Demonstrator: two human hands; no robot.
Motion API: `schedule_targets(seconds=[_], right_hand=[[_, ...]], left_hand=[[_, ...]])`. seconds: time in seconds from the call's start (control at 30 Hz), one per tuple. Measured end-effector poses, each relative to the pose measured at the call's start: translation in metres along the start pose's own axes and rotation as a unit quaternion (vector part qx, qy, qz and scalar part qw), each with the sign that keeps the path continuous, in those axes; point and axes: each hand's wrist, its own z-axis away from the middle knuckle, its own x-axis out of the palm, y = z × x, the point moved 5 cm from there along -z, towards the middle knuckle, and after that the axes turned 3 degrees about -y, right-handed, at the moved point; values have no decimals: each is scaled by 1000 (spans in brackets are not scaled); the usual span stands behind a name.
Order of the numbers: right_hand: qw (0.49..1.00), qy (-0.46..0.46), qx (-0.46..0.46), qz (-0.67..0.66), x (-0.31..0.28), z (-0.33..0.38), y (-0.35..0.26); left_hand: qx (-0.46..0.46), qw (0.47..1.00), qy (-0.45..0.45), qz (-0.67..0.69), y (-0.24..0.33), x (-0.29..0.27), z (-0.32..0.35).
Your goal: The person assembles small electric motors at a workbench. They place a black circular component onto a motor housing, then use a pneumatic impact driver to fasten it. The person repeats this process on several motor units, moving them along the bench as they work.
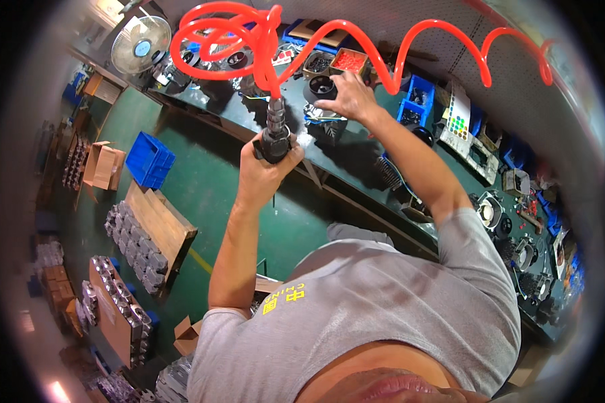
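Note:
In my left hand (270, 171) is a dark air screwdriver (275, 138), gripped with the fingers wrapped around its body. A red coiled air hose (269, 50) rises from the tool's upper end. My right hand (351, 97) reaches over the workbench with thumb and fingers apart. It is beside a round black part with a hollow centre (321, 87); whether the fingertips touch it I cannot tell. Just below that part sits a dark finned housing (327, 129) with yellow, blue and white wires.
An orange-filled box (349, 61) and blue bins (417, 97) stand behind the right hand. The hose stretches across the bench (363, 151). A fan (141, 46) is at far left. On the green floor are a blue crate (150, 160) and a pallet of grey castings (136, 243).

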Motion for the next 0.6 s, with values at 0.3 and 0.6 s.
schedule_targets(seconds=[0.3, 0.6], right_hand=[[950, -175, -251, 56, 30, -81, 20], [985, 35, 4, 167, -39, -90, 5]], left_hand=[[-17, 999, -25, 18, -15, -47, -85], [-41, 989, -138, 28, -49, -71, -177]])
